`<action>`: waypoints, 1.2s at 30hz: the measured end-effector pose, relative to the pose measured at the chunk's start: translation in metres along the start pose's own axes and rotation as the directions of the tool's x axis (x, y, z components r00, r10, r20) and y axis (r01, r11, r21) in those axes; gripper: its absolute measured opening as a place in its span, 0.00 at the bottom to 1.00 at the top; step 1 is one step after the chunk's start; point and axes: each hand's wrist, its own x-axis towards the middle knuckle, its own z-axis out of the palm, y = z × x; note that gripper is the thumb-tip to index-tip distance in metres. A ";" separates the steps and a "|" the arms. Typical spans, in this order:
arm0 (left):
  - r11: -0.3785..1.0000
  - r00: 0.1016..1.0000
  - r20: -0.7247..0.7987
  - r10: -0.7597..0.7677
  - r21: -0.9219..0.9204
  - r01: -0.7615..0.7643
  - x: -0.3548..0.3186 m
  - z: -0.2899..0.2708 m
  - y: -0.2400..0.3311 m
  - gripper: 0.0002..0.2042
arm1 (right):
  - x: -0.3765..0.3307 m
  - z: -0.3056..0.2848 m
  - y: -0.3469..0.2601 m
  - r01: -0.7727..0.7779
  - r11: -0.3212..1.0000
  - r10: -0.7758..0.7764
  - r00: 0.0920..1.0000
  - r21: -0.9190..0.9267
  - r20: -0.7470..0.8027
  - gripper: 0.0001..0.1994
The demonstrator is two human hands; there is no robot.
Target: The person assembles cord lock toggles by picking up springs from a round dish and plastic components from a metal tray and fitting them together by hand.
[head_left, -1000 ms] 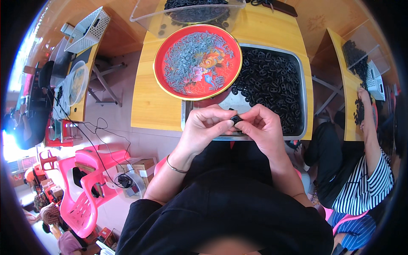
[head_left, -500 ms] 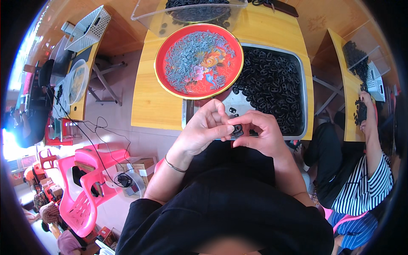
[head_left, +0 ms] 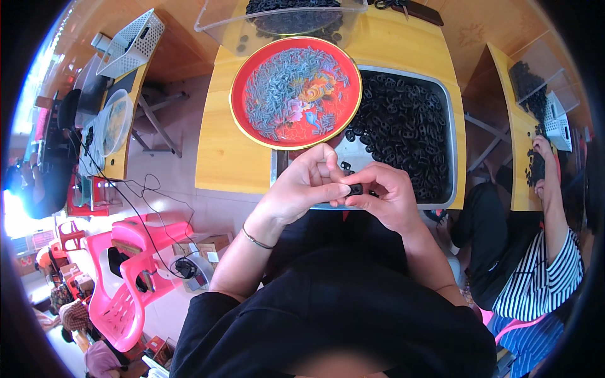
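A small black plastic cord-lock piece [head_left: 356, 189] is held between my two hands over the near edge of the metal tray [head_left: 452, 145]. My left hand [head_left: 315, 179] pinches toward its left end with thumb and forefinger. From the other side, the thumb and forefinger of my right hand [head_left: 386, 189] grip it. Heaped in the tray are many black oval pieces [head_left: 403, 132] with holes. Overlapping the tray's left part is a round red dish [head_left: 283, 133] with a gold rim, holding many tiny grey springs [head_left: 268, 94].
A clear plastic bin [head_left: 220, 25] with more black pieces stands at the table's back. Dark scissors [head_left: 397, 6] lie beyond it. At a side table on the right, another person's hands [head_left: 541, 146] handle black pieces. A pink chair [head_left: 120, 309] and a cable are at my left.
The black piece has turned between my fingers and now shows a narrower side. My hands have stayed in nearly the same place, with the fingertips closed nearer together.
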 end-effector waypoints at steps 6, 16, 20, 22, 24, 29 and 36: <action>0.924 0.998 0.008 0.058 0.377 -0.057 0.041 0.003 0.033 0.13 | 0.005 -0.003 -0.006 -0.025 0.992 0.040 0.992 0.121 -0.124 0.20; 0.007 0.756 0.227 0.613 0.956 -0.293 0.118 -0.019 0.133 0.11 | -0.003 -0.024 0.004 -0.124 0.991 0.130 0.972 0.040 -0.197 0.15; -0.250 0.889 0.238 0.392 0.957 -0.147 0.089 -0.040 0.091 0.07 | -0.007 -0.031 0.009 -0.149 0.983 0.125 0.972 -0.111 -0.200 0.11; -0.241 0.891 0.166 0.423 0.968 -0.066 0.079 -0.045 0.073 0.07 | -0.008 -0.033 0.011 -0.136 0.981 0.104 0.971 -0.138 -0.214 0.09; -0.262 0.876 0.174 0.450 0.963 -0.057 0.082 -0.051 0.063 0.07 | -0.008 -0.034 0.013 -0.143 0.983 0.115 0.969 -0.114 -0.220 0.09; -0.382 0.865 0.258 0.431 0.920 -0.084 0.093 -0.047 0.059 0.06 | -0.006 -0.031 0.011 -0.115 0.982 0.082 0.974 -0.152 -0.210 0.09; -0.418 0.891 0.259 0.373 0.904 -0.088 0.098 -0.048 0.066 0.05 | -0.008 -0.033 0.012 -0.132 0.983 0.099 0.967 -0.127 -0.234 0.09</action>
